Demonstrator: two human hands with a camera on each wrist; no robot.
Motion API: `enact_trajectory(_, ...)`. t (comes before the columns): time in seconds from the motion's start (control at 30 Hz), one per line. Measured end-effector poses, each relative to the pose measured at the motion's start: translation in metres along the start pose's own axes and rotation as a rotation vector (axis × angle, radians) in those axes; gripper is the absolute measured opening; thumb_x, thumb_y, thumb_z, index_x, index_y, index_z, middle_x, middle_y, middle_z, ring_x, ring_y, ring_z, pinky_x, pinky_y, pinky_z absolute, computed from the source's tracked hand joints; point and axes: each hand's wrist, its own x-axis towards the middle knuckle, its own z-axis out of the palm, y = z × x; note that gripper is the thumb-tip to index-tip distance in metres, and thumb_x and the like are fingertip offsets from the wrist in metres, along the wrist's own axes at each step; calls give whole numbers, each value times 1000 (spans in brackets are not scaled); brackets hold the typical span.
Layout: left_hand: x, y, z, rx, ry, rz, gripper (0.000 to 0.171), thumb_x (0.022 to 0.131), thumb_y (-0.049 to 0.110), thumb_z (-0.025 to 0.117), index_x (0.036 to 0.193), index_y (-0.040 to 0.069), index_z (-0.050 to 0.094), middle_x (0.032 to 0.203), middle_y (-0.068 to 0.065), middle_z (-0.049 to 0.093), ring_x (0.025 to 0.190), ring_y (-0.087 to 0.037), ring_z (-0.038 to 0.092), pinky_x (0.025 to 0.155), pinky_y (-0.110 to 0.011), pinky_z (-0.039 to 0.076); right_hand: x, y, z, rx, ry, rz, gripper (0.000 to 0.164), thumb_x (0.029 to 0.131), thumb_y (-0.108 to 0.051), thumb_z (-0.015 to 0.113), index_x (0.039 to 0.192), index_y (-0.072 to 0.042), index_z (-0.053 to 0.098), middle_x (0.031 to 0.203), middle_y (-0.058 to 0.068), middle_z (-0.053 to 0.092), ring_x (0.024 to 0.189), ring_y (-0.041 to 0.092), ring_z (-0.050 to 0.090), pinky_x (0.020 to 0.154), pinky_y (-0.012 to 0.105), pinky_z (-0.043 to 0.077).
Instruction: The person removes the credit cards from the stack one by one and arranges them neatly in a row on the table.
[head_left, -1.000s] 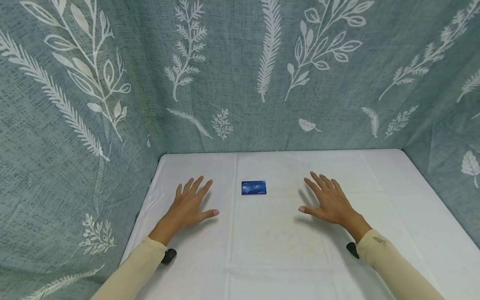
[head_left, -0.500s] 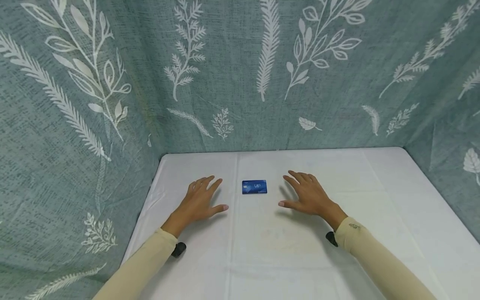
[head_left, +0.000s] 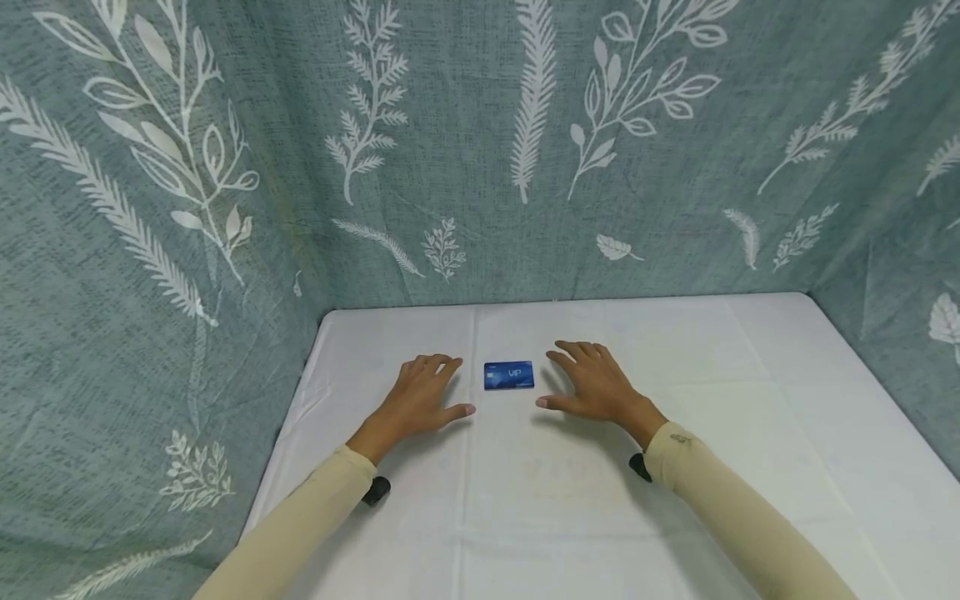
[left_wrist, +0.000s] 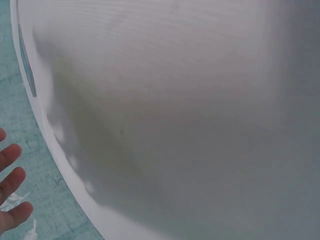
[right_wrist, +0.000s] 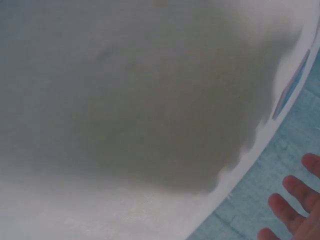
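A blue card (head_left: pixel 508 375) printed "VIP" lies flat on the white-covered table (head_left: pixel 547 492), between the two hands. On its left is my left hand (head_left: pixel 420 396), fingers loosely bent and thumb pointing toward the card, a small gap between. My right hand (head_left: pixel 592 383) hovers on the card's other side with fingers spread and thumb apart, holding nothing. In the left wrist view, fingertips (left_wrist: pixel 12 180) show at the left edge. The right wrist view has fingertips (right_wrist: pixel 287 205) at its lower right, with a thin sliver of the card (right_wrist: pixel 292 85) above them.
Green-grey curtain (head_left: pixel 450 167) with white leaf prints hangs behind the table and along both sides. Small black objects show at the left wrist (head_left: pixel 377 491) and the right wrist (head_left: pixel 640 467), by the cream sleeves.
Both hands have moved inward, the left to the right and the right to the left, narrowing the space around the card. The card stays in place.
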Motion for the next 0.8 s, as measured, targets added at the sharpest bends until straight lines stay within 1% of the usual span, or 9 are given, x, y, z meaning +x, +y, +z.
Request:
enact_trajectory(0.17, 7, 5, 2, 12, -4, 16, 79, 90, 60, 65, 147, 7, 48, 142, -17, 53, 130, -39, 47, 106, -59, 36, 5, -2, 3, -9, 2, 3, 82, 84, -69, 64, 141, -10, 57, 148, 16, 50, 134, 39, 48, 108, 59, 36)
enact_trajectory(0.33, 12, 7, 2, 28, -16, 6, 77, 91, 59, 64, 146, 8, 49, 141, -16, 54, 129, -38, 48, 106, -58, 37, 12, -3, 6, -16, 0, -1, 81, 85, -70, 62, 140, -10, 58, 147, 15, 52, 132, 38, 50, 107, 59, 37)
enact_trajectory(0.5, 16, 8, 4, 32, -8, 8, 73, 91, 56, 66, 142, 6, 53, 136, -17, 57, 123, -38, 51, 102, -57, 39, 18, -5, 11, -13, 9, -1, 78, 86, -68, 64, 138, -10, 59, 144, 15, 55, 130, 38, 51, 106, 58, 38)
enact_trajectory(0.67, 22, 8, 7, 36, -18, 8, 71, 91, 56, 66, 141, 6, 54, 134, -17, 58, 122, -37, 52, 101, -55, 40, 22, -5, 15, -24, 20, 5, 75, 86, -67, 64, 135, -10, 62, 136, 14, 60, 126, 37, 54, 104, 56, 41)
enact_trajectory(0.8, 26, 8, 10, 57, -30, 9, 71, 92, 56, 65, 140, 6, 55, 133, -17, 58, 121, -36, 53, 101, -54, 41, 26, -5, 16, -44, 27, 8, 72, 87, -65, 64, 131, -8, 64, 130, 14, 63, 122, 35, 57, 102, 54, 43)
